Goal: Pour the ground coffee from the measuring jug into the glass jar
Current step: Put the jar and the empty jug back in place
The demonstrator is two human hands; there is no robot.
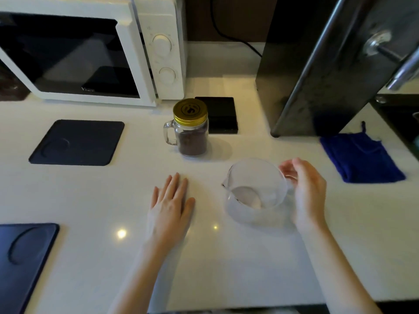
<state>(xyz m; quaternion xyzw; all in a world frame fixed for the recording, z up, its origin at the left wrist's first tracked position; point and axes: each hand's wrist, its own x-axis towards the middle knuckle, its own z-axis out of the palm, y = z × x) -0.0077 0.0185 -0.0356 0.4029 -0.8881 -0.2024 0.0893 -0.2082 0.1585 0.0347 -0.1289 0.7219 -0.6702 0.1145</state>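
Observation:
A glass jar [191, 134] with a handle stands on the white counter, about half full of brown ground coffee, and a gold lid [190, 112] sits on top of it. Nearer me and to the right, the clear measuring jug [255, 191] stands upright with its spout to the left, and no coffee shows inside it. My right hand [306, 189] is at the jug's right side, fingers apart and loosely curved by the handle. My left hand [172, 205] lies flat, palm down, on the counter left of the jug and holds nothing.
A white microwave [90, 51] fills the back left. A small black scale [221, 114] sits just behind the jar. Dark mats lie at the left [78, 142] and the near left [25, 257]. A blue cloth [360, 155] lies at the right, below a dark appliance [328, 71].

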